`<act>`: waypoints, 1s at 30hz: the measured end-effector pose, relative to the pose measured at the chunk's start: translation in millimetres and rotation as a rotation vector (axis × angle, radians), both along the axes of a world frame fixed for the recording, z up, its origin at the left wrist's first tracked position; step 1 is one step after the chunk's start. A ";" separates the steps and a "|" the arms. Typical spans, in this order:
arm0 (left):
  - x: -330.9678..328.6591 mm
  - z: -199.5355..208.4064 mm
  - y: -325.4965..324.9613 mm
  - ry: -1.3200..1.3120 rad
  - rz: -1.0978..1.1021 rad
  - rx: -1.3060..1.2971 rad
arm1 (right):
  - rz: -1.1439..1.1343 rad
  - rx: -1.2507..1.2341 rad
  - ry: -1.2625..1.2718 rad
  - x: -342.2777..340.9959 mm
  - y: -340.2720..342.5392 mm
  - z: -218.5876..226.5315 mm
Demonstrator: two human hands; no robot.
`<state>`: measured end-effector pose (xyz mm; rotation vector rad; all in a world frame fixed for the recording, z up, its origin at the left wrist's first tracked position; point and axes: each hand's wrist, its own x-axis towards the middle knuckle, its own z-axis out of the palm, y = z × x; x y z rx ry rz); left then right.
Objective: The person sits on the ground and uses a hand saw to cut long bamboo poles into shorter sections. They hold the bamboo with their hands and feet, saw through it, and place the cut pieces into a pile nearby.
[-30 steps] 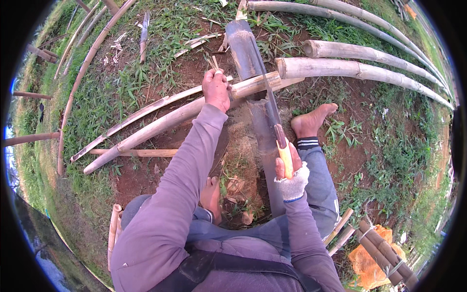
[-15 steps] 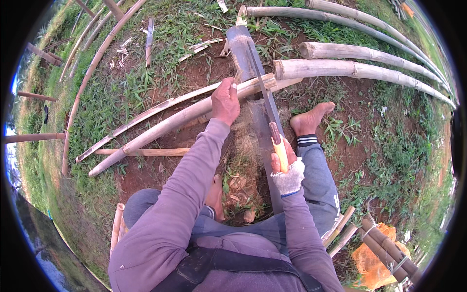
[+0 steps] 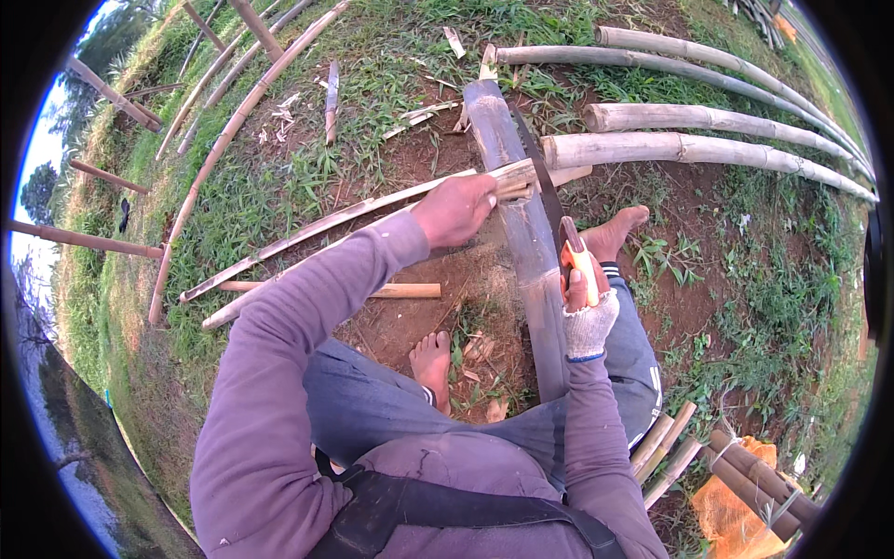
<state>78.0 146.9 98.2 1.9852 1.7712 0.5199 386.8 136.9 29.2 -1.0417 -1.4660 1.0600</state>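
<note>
My left hand [image 3: 454, 211] is closed around a bamboo pole [image 3: 510, 175] near its end. That end rests across a thick grey bamboo log [image 3: 535, 261], which runs away from me between my legs. The rest of the pole slopes down to the left, partly hidden by my left arm. My right hand [image 3: 589, 303], in a white fingerless glove, grips a handsaw [image 3: 577, 261] by its orange and pale handle. The saw's dark blade points away from me and lies beside the pole's end, above the log. Whether its teeth touch the bamboo is hard to tell.
Several long bamboo poles [image 3: 689, 149] lie at the far right. A split bamboo strip [image 3: 270, 252] lies alongside the held pole. A knife-like blade [image 3: 331, 102] lies in the grass. An orange net sack [image 3: 736, 508] and tied bamboo pieces [image 3: 759, 480] are at the near right.
The view has shifted. My right hand and the saw's handle have moved forward, closer to the pole. My left hand has turned and still grips the pole. My left leg has shifted.
</note>
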 end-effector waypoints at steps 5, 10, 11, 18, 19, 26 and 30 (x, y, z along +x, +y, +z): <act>-25.2 -101.1 -37.3 0.518 0.343 -0.064 | -0.057 -0.106 0.066 49.3 -3.4 23.0; -72.0 -148.6 -15.1 0.557 0.397 -0.360 | -0.117 -0.021 -0.045 75.3 -8.6 17.1; -69.6 -148.6 -11.4 0.532 0.347 -0.376 | -0.105 -0.012 -0.087 81.8 -11.7 12.5; -37.8 -130.7 39.8 0.425 0.180 -0.258 | -0.046 -0.028 -0.175 81.0 1.7 -1.3; -43.1 -130.9 39.7 0.391 0.212 -0.287 | -0.038 -0.031 -0.164 78.6 3.9 1.1; -81.4 -135.2 23.5 0.395 0.260 -0.457 | 0.019 -0.078 -0.110 59.5 -3.8 -1.7; -47.4 -137.9 38.4 0.432 0.324 -0.325 | 0.022 -0.055 -0.129 47.1 -2.6 -12.1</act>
